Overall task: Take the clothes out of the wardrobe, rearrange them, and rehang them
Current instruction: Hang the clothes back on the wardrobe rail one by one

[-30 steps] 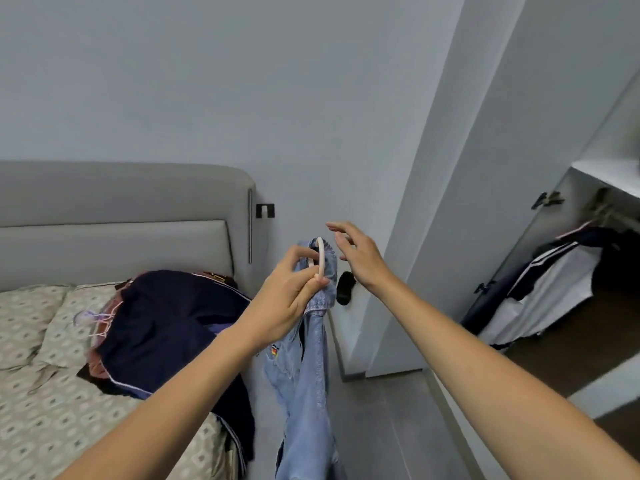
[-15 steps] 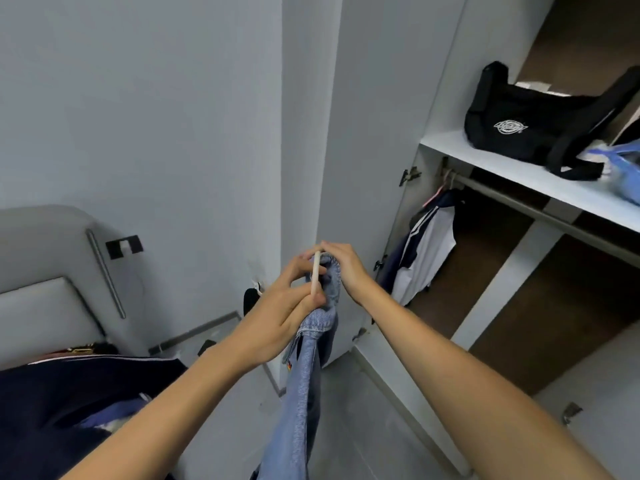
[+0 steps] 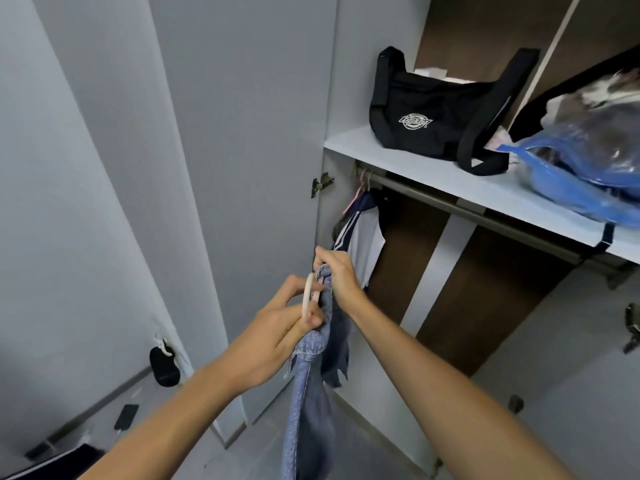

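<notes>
A blue denim garment hangs down from a pale hanger in front of the open wardrobe. My left hand grips the hanger together with the top of the denim. My right hand pinches the denim's upper edge just right of the hanger. Behind the hands, a white and navy striped top hangs at the left end of the wardrobe rail.
On the shelf above the rail sit a black shoulder bag and a blue plastic storage bag. The wardrobe door stands open at left. A dark pouch hangs on the wall low left.
The view has swung from the bed to the open wardrobe. My right hand, free one second ago, now pinches the top of the denim. Both hands carried the garment toward the rail.
</notes>
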Tool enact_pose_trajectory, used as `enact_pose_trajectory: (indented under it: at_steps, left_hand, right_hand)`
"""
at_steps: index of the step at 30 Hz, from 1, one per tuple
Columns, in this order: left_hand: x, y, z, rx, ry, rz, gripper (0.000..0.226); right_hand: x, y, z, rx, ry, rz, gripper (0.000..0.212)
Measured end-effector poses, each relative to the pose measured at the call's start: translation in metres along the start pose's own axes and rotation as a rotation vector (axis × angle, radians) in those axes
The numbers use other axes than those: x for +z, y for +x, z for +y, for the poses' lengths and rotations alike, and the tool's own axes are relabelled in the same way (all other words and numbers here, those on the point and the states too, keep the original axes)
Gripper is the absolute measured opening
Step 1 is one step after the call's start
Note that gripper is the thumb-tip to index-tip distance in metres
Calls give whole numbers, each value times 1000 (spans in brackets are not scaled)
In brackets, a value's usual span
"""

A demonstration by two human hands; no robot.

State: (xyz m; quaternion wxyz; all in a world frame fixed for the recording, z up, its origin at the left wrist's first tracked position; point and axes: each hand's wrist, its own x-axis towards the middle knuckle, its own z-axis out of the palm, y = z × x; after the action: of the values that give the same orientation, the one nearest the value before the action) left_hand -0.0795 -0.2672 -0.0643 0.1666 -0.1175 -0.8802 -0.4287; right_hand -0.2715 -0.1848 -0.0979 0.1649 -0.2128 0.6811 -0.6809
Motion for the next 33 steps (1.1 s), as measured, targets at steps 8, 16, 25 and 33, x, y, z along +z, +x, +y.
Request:
enact_pose_trajectory:
  at_steps: [8,16,25,33]
  left_hand:
    - [16,86,-67,87,-99,-58,27]
    - [13,170,-114,147,-277,-82,40]
    - [20,221,-154,123,-297,-164,46]
    - [31,260,-161,-5,-319,-108,32]
  right_hand:
    - [-66,64,12,-57,-277,-55,42]
    - [-132,100,0,-265,-739,-195,23]
    - [-167,140,16,-225,-947,-244,22]
    - [-192,182,34,-438,-951,-101,9]
